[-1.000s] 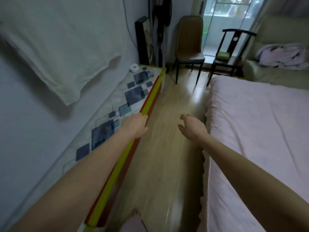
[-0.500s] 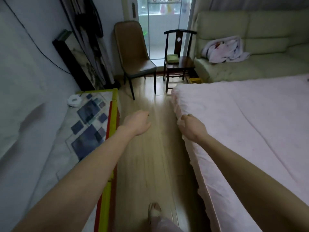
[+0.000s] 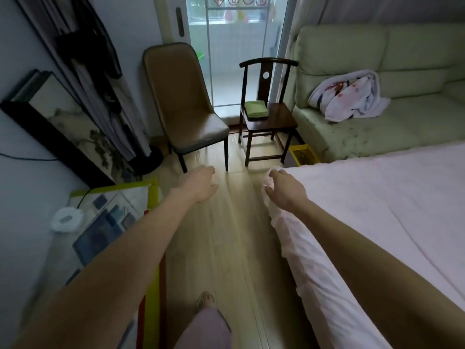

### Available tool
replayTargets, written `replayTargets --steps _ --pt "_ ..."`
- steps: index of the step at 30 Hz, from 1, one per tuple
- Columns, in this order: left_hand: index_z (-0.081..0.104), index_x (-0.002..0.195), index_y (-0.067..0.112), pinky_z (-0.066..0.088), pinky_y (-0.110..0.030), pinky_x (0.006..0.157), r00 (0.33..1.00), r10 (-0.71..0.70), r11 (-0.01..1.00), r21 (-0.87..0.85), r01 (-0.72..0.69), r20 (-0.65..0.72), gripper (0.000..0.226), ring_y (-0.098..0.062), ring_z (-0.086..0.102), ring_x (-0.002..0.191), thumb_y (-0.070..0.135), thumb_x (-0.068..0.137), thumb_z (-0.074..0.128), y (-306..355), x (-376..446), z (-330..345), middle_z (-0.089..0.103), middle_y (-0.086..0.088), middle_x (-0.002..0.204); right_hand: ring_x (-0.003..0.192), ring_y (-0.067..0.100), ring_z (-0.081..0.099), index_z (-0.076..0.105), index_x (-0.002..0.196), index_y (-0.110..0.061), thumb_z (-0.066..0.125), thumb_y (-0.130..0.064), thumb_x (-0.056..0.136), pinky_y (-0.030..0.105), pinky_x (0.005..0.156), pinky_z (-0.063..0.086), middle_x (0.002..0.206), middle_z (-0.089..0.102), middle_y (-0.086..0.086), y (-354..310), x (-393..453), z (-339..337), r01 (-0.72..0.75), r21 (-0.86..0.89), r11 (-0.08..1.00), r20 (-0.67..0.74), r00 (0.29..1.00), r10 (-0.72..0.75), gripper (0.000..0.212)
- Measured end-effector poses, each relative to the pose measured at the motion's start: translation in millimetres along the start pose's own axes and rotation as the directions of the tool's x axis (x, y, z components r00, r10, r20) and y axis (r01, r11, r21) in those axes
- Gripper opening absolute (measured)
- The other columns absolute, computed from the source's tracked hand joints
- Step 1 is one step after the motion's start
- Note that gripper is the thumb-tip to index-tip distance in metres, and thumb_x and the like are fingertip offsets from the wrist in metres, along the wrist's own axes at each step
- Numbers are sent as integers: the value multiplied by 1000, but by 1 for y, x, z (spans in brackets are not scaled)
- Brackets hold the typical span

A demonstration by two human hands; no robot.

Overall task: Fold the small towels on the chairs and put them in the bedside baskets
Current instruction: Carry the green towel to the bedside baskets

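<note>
Nothing in hand yet, so by my reading the job is barely begun: no towel picked up, none folded by these hands, none binned.

Far left, past the left hand (image 3: 198, 183), lies a flat patterned mat (image 3: 110, 220) with blue squares, smooth and glossy, a white roll (image 3: 66, 219) sitting on it. The left hand hangs over the pale wood floor (image 3: 221, 243), fingers loosely curled and holding nothing. Ahead of its fingertips stands the padded chair (image 3: 183, 107), tan, smooth like leather, seat bare.

Between the two hands, and well beyond the fingertips, sits the dark wooden chair (image 3: 266, 109), hard slatted frame, round hole in the back. On its seat is the green towel (image 3: 256, 108), soft cloth, looking like a neat square stack, though I cannot tell from here how tidy.

Right hand (image 3: 284, 188) now: fingers slack, slightly spread, gripping nothing, hovering at the corner of the bed (image 3: 377, 222), pink sheet, frilled edge. Just beyond those fingers, low on the floor beside the bed, a yellow basket (image 3: 303, 153), boxy, looks rigid. Likely the drop point.
</note>
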State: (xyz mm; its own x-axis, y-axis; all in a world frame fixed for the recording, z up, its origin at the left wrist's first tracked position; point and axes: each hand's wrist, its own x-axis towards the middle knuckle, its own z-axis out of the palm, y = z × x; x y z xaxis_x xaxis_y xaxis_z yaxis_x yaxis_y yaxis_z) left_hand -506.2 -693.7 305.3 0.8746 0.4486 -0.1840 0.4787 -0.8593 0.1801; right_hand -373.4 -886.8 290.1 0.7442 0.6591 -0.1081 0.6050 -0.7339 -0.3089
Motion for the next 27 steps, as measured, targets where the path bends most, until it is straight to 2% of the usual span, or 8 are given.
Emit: replayTargets --steps 5,9,13,15,18,20,24,27 --pt "43 138 13 47 -39 91 998 40 999 21 -41 42 50 -31 51 121 38 96 52 -39 152 -48 49 -11 134 116 28 55 48 134 -14 55 -31 97 39 93 50 135 52 10 -8 141 -24 -78 9 997 5 997 78 42" --pt "42 140 15 47 -43 94 989 83 996 20 -86 124 51 -29 49 124 39 97 51 -44 261 -67 47 -8 138 110 27 57 51 128 -11 54 -26 95 40 87 52 128 55 11 7 246 -33 -121 11 993 5 993 121 36" --pt "48 133 13 49 -42 89 978 137 990 17 -142 154 43 -27 52 116 37 97 51 -44 383 -71 53 -7 130 98 28 60 51 122 -11 51 -28 96 45 82 55 116 58 10 33 363 -35 -171 24 985 24 985 171 32" --pt "49 131 11 49 -40 86 975 150 988 6 -153 165 42 -27 53 112 35 97 51 -43 443 -74 55 -8 127 100 29 59 50 123 -11 51 -30 96 47 84 54 119 56 11 45 424 -38 -181 30 983 34 983 180 33" --pt "50 130 12 49 -38 85 965 155 988 -28 -153 211 41 -26 55 109 36 97 49 -45 533 -82 56 -8 125 112 29 56 48 130 -10 53 -31 96 47 91 51 129 53 11 63 511 -50 -207 36 978 61 977 204 40" --pt "51 129 13 47 -36 88 964 146 988 -73 -133 221 40 -25 53 112 37 97 46 -45 589 -89 55 -8 128 111 29 55 49 126 -12 53 -31 96 46 90 51 126 53 11 74 565 -58 -205 22 978 64 977 203 36" --pt "37 145 15 42 -35 100 978 48 980 -198 -7 202 54 -28 50 123 30 95 55 -44 683 -96 48 -9 140 110 30 56 48 128 -12 51 -31 97 44 89 50 126 52 11 92 661 -63 -229 -5 974 105 968 228 37" --pt "32 147 18 46 -41 98 973 67 983 -181 -26 222 59 -29 51 121 35 95 55 -48 765 -87 46 -10 141 114 30 55 46 132 -10 50 -30 98 43 90 49 128 51 11 109 733 -55 -253 10 967 129 960 250 40"
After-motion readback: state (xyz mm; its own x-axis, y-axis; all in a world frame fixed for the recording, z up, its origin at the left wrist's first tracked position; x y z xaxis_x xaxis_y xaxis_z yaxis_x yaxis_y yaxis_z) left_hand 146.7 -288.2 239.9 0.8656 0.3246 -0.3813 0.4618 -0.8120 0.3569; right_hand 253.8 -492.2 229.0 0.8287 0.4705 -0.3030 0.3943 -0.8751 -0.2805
